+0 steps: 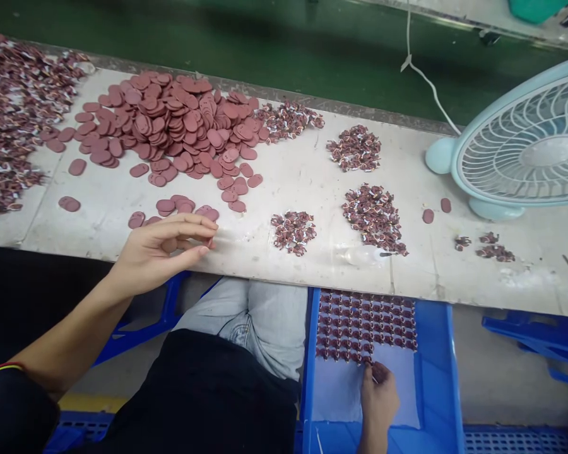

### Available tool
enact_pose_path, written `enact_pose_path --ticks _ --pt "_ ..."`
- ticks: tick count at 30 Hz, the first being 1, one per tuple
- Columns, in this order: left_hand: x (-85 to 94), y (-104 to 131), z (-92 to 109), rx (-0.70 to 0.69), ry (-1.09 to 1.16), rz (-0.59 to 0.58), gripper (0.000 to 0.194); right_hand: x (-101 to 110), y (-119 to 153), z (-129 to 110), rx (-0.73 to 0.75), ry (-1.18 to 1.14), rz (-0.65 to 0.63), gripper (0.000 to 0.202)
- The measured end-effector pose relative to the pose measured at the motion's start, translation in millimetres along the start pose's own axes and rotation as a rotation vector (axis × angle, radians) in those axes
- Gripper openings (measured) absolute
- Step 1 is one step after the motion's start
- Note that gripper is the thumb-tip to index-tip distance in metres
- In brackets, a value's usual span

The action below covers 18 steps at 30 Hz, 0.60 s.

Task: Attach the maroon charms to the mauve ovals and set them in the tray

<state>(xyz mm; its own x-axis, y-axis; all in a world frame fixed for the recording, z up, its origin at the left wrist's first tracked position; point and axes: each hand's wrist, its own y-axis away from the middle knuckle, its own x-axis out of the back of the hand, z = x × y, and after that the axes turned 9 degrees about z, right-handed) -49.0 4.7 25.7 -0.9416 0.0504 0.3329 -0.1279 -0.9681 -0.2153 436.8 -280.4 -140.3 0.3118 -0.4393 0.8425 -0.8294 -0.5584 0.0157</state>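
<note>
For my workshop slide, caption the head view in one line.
Right hand at rows of small parts in a blue tray; left hand beside oval discs on the table.

The person wears a black top (218,391) over pale, faded blue jeans (274,321) with stitched seams at the lap. At near left, a loose dark sleeve (14,413) has thin red and yellow trim (2,368) along its edge; the left hand (165,249) and right hand (380,400) are bare.
</note>
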Motion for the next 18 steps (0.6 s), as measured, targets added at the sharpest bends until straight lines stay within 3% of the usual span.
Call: enact_pose_path --ticks 11,15,18 --pt "-0.1 0 2 0.169 0.161 0.063 0.018 2 -2 -16 0.060 0.006 0.025 0.034" --pt "6.2 4 -4 0.263 0.327 0.076 0.017 14 -4 -47 0.004 -0.060 0.076 0.030" --pt "1.1 12 -4 0.421 0.548 0.025 0.017 20 -8 -85 -0.063 -0.213 0.171 0.027"
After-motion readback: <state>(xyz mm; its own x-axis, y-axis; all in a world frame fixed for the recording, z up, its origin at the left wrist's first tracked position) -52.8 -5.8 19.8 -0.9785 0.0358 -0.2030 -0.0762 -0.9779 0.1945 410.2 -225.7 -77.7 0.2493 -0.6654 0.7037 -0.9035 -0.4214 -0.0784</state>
